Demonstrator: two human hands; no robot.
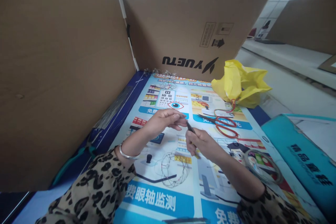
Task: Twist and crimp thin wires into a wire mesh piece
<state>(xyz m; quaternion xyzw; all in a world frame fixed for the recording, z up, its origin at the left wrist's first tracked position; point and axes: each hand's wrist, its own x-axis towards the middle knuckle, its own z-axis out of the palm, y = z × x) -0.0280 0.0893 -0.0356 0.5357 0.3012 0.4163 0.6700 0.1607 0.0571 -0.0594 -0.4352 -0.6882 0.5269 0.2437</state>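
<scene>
Over the printed poster (pixel 183 140), my left hand (pixel 168 118) has its thumb and fingers pinched together. Whatever lies between its fingertips is too small to make out. My right hand (pixel 201 141) is closed around a slim dark pointed tool (pixel 190 126), whose tip points up toward the left fingertips. Most of that tool is hidden in the fist, so its exact kind does not show. Below the hands lies a loose ring of thin wire (pixel 174 169) with tiny beads on it. Scissors (pixel 227 126) with red handles rest right of my right hand.
Behind the poster stand cardboard panels (pixel 168 21), with another large one (pixel 57 77) on the left. A yellow bag (pixel 236 84) sits at the back right. Wire coil (pixel 262 166) and teal box (pixel 301 161) lie right; teal-handled pliers (pixel 70 161) lie left. Thin wire pieces (pixel 168 84) lie at the back.
</scene>
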